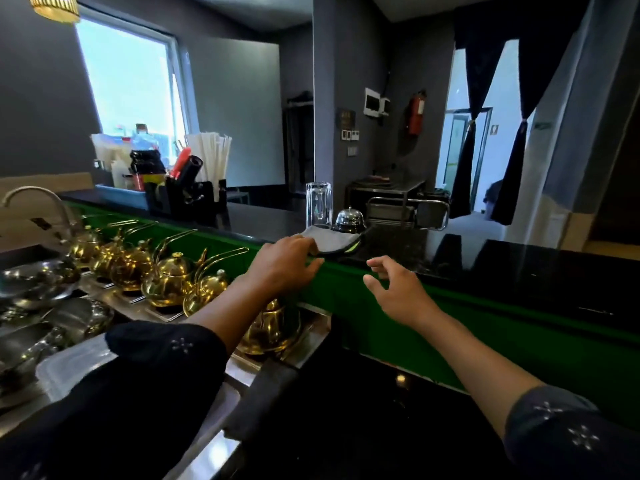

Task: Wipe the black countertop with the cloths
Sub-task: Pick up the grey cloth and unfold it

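While the left hand (289, 259) grips the near edge of the grey cloth (334, 240), fingers curled over it, the right hand (393, 284) hangs just short of the cloth with fingers spread and loosely bent, holding nothing. The cloth lies on the black desk (519, 268) at its near rim, just in front of the glass (318, 205) and touching or nearly touching the bell (349, 220) behind it.

The risks, as I judge them, start nearest the body. On the near side of the cloth and below it stand brass teapots (173, 277) in a row on a steel tray (156, 311) (lids on, so contents unseen); a left forearm dropping low could catch a tall handle and tip one. At the cloth itself, a forward sweep would push straight into the glass, which looks empty and stands upright, tall and narrow, so a nudge at the base could topple it and roll it off the far edge. The bell would slide or ring under the same push. Moving both aside first seems wise.

Well left of the cloth, farther back, a black holder (188, 195) carries red and black tools, white straws (211, 152) stand packed upright beside it, and a blue bin (121, 195) holds bottles. A long leftward wipe could reach these.
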`<state>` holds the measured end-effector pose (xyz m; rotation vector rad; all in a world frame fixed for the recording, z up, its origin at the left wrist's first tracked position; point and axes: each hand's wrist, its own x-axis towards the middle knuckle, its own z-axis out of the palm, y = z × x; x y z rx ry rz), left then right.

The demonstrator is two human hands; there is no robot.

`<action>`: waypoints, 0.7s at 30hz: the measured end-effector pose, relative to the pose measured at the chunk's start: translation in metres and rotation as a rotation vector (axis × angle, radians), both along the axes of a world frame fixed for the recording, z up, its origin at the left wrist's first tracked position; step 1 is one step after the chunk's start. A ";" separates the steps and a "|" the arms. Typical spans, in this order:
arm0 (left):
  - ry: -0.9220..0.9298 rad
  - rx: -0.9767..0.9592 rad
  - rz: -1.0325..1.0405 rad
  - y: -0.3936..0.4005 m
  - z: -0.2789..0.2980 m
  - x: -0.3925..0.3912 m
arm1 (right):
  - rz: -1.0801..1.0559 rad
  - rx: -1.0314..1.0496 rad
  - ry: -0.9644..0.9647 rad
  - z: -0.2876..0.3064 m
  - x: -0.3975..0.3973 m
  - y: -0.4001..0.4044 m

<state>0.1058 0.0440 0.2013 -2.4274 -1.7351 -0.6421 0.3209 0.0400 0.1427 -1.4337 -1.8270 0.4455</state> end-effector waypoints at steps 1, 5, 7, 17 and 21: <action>0.017 0.004 0.011 0.008 0.003 -0.002 | 0.001 0.017 -0.042 0.004 0.000 0.007; 0.106 -0.012 0.028 0.050 0.008 -0.014 | -0.014 0.067 -0.173 0.014 -0.006 0.040; 0.150 -0.040 0.008 0.075 0.006 -0.019 | -0.027 0.077 -0.221 0.017 -0.012 0.060; 0.351 -0.269 -0.177 0.182 -0.021 -0.024 | 0.035 -0.027 -0.578 0.016 -0.054 0.154; 0.306 -0.163 -0.235 0.198 -0.030 -0.027 | -0.002 0.038 -0.480 0.012 -0.055 0.161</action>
